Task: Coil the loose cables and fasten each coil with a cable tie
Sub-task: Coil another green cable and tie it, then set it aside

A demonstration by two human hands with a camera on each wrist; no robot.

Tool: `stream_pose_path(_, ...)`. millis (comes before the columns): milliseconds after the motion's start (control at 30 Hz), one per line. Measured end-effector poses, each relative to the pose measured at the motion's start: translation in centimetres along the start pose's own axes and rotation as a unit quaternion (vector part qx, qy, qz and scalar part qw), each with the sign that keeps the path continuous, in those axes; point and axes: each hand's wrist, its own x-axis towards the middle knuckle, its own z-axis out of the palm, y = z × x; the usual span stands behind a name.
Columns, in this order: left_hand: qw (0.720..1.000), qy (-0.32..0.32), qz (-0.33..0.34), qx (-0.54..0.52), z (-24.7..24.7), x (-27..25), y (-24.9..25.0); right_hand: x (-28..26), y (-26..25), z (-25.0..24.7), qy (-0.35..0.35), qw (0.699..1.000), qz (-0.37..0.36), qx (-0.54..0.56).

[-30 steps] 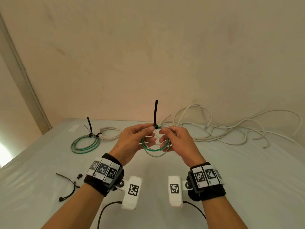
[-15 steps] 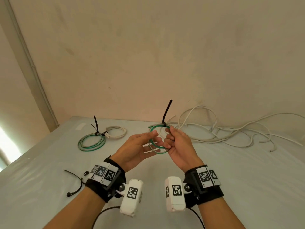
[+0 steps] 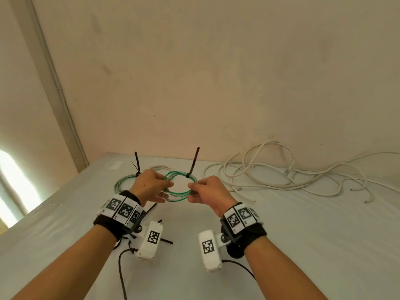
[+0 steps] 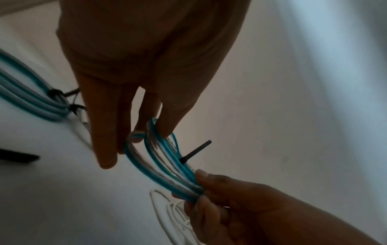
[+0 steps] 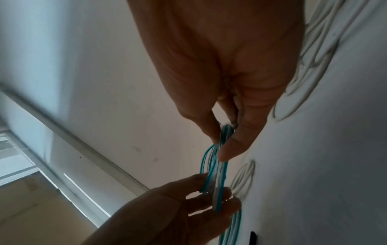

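above the white table [image 3: 303, 245], between the two hands, hangs a small green and grey coil [image 3: 179, 192] of cable, held clear of the surface. the left hand [image 3: 149, 187] has its fingers curled around the coil's left side, some of them passing through the loop. the right hand [image 3: 207, 191] pinches the coil's right side between thumb and fingers. a black cable tie [image 3: 193, 163] is cinched around the top of the coil, its tail sticking up. behind the left hand a tied green coil [image 3: 123, 185] lies flat on the table, with a small white coil [image 3: 160, 168] just beyond it, black tie tails rising where they meet. to the right, near the wall, a loose tangle of white cable [image 3: 281, 174] sprawls across the table. spare black ties [image 3: 166, 241] lie by the left wrist, partly hidden.
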Motion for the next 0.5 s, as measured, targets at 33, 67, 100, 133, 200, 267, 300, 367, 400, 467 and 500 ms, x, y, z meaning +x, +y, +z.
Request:
stream_pose_path(33, 1.0, 0.005, -0.011, 0.018, -0.5, 0.4, -0.5, 0.4, 0.0, 0.6, -0.003, 1.0, 0.005, 0.006)
stream_pose_path(67, 0.999, 0.021, -0.018, 0.029, -1.1, 0.7, -1.0, 0.7, 0.0, 1.2, -0.008, 1.0, 0.009, 0.011)
stream_pose_path(100, 0.998, 0.042, -0.026, 0.036, -1.8, 1.1, -1.5, 0.9, 0.0, 1.8, -0.014, 1.0, 0.011, 0.012)
stream_pose_path(133, 0.997, 0.061, -0.036, 0.038, -2.7, 1.6, -2.0, 1.1, 0.1, 2.3, -0.024, 1.0, 0.014, 0.008)
stream_pose_path(200, 0.994, 0.08, -0.067, 0.035, -4.7, 2.3, -2.9, 1.2, 0.2, 3.0, -0.048, 0.998, 0.024, -0.01)
stream_pose_path(267, 0.99, 0.088, -0.1, 0.038, -7.0, 2.8, -3.9, 1.3, 0.4, 3.3, -0.068, 0.997, 0.021, -0.042)
stream_pose_path(300, 0.989, 0.091, -0.112, 0.043, -8.1, 3.0, -4.4, 1.3, 0.6, 3.3, -0.072, 0.995, 0.013, -0.063)
stream_pose_path(367, 0.986, 0.1, -0.122, 0.055, -10.0, 3.4, -5.2, 1.6, 1.0, 3.2, -0.072, 0.992, 0.003, -0.1)
stream_pose_path(400, 0.985, 0.109, -0.12, 0.066, -10.7, 3.6, -5.5, 1.7, 1.2, 3.2, -0.068, 0.991, 0.003, -0.113)
stream_pose_path(467, 0.979, 0.142, -0.104, 0.104, -11.8, 4.1, -6.1, 2.0, 1.7, 3.3, -0.06, 0.99, 0.005, -0.129)
stream_pose_path(500, 0.976, 0.158, -0.094, 0.12, -12.1, 4.4, -6.3, 2.0, 1.8, 3.4, -0.058, 0.989, 0.006, -0.135)
